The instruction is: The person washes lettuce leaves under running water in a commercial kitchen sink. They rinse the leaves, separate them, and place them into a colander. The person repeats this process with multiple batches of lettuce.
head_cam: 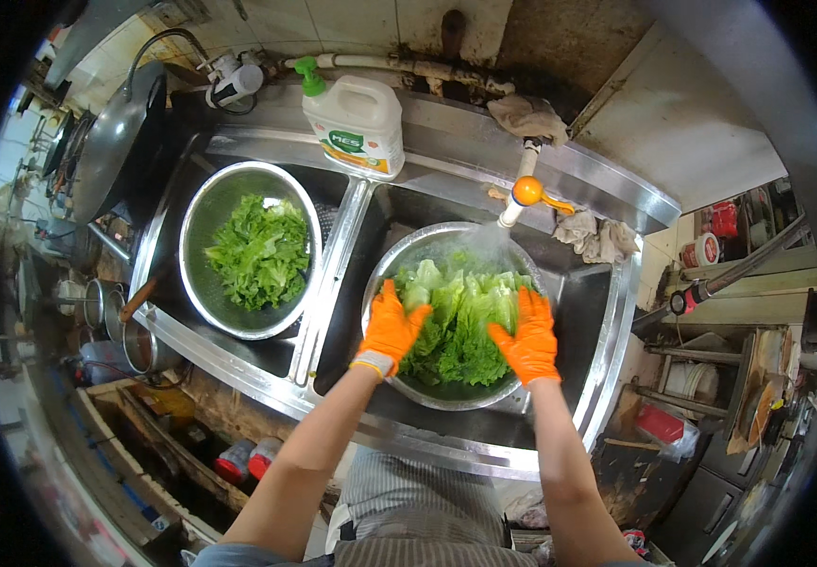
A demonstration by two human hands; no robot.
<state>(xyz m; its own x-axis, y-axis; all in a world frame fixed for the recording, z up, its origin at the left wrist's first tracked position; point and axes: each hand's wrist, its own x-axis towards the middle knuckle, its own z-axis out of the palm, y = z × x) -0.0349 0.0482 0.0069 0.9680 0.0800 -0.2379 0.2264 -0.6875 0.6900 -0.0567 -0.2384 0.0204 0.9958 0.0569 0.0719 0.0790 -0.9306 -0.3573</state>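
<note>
Green leaf lettuce (459, 326) fills much of a round metal bowl (444, 402) in the right sink basin. My left hand (389, 327), in an orange glove, rests at the lettuce's left side, by the bowl's rim. On the opposite side my right hand (530, 339), gloved the same way, lies against the leaves with thumb and fingers spread. Neither hand is closed around a leaf. Water sprays from a white tap (515, 212) with an orange lever onto the back of the bowl.
A metal colander (196, 283) with torn lettuce leaves (260, 251) sits in the left basin. A white jug (359, 127) with a green pump stands behind the divider (334, 283). Crumpled cloths (596, 237) lie right of the tap. A wok (121, 142) leans at far left.
</note>
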